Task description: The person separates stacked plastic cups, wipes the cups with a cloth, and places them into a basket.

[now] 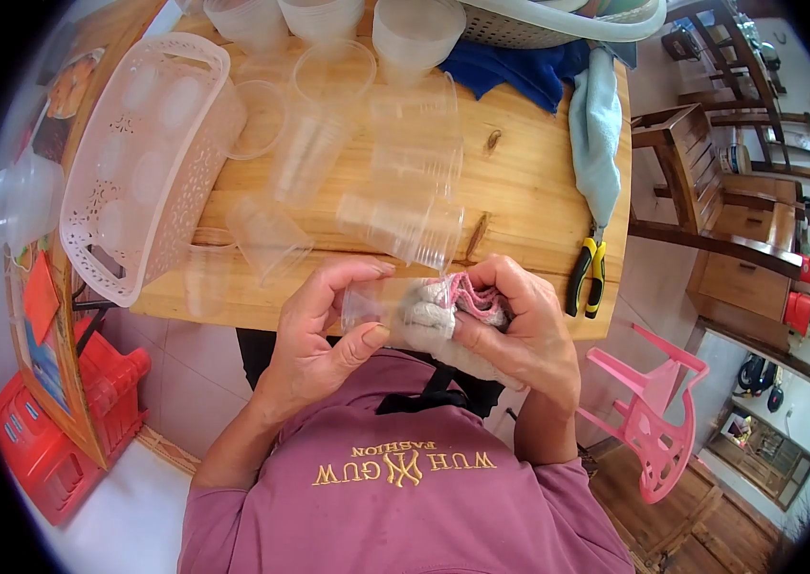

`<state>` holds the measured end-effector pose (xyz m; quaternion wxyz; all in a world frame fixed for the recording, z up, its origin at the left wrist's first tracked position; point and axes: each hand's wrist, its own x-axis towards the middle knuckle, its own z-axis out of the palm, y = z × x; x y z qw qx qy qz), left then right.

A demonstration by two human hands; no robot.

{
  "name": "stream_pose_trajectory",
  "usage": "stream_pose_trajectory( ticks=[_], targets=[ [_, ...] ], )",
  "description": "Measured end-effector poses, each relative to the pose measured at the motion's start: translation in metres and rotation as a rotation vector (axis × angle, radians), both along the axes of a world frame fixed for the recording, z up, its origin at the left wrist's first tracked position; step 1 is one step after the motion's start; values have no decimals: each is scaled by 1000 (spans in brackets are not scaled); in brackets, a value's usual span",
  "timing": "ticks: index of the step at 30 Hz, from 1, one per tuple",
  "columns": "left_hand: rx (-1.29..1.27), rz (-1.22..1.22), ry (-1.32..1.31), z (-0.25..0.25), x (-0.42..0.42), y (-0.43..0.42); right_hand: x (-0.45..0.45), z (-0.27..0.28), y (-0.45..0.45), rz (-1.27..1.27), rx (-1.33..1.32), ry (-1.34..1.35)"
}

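Near the table's front edge, my left hand (328, 330) grips a clear plastic cup (373, 304) that lies on its side, its fingers above and thumb below. My right hand (525, 330) holds a grey cloth with a pink edge (434, 308), part of which is pushed inside the cup's mouth. Just beyond my hands, a stack of clear cups (405, 228) lies on the wooden table (529, 163). Another clear cup (269, 234) lies to its left. More clear cups (309, 148) and stacked round tubs (415, 33) are farther back.
A pale pink basket (152, 158) holding clear containers stands at the left. At the table's right side are a light blue cloth (596, 134) and yellow-black pliers (586, 277). A dark blue cloth (520, 72) lies at the back. A pink stool (654, 411) stands on the floor at right.
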<state>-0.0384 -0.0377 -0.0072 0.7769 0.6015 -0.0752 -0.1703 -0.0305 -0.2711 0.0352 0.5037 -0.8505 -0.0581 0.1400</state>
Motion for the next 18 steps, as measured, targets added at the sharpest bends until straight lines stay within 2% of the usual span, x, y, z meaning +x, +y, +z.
stream_pose_trajectory(
  ticks=[3,4,6,7,9,10,12,14,18],
  targets=[
    [135,-26,-79,1,2,2,0,1,6,-12,-27,-23],
    [100,-19,-43,2,2,2,0,2,6,-10,-27,-22],
    [65,-8,-7,1,3,4,-2,3,5,-40,138,121],
    [-29,1,59,-2,3,4,0,2,2,-37,139,121],
    [-123,12,126,-5,3,5,3,-2,-5,152,288,-80],
    [-146,45,126,-6,3,6,3,-1,-6,200,286,-147],
    [-173,79,128,-6,4,5,-5,-6,-5,187,272,-104],
    [-92,75,8,0,5,4,-7,-11,-5,199,204,-107],
    [-6,-17,24,0,9,15,-8,-3,-6,158,146,-30]
  ],
)
